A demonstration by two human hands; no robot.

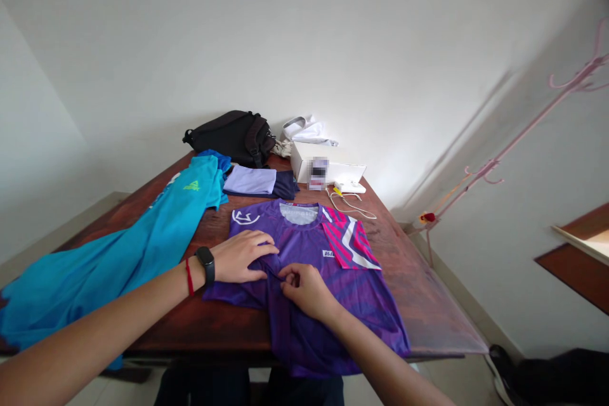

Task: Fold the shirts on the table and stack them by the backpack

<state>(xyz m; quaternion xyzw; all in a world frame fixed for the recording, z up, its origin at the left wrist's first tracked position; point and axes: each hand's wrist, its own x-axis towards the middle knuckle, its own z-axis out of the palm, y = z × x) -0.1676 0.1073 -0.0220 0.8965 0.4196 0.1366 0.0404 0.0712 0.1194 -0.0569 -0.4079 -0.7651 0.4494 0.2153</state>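
A purple sports shirt (333,304) with pink and white sleeve panels lies spread on the brown wooden table (413,279), its hem hanging over the near edge. My left hand (242,257), with a black band and a red string on the wrist, presses flat on the shirt's left side with fingers spread. Beside it, my right hand (304,288) pinches a fold of the purple fabric near the shirt's middle.
A turquoise shirt (118,254) drapes over the table's left side. Folded lilac and dark clothes (259,182), a black bag (233,134), a white box (328,168), a white cloth and a cable sit at the far end. A pink coat stand (504,152) is on the right.
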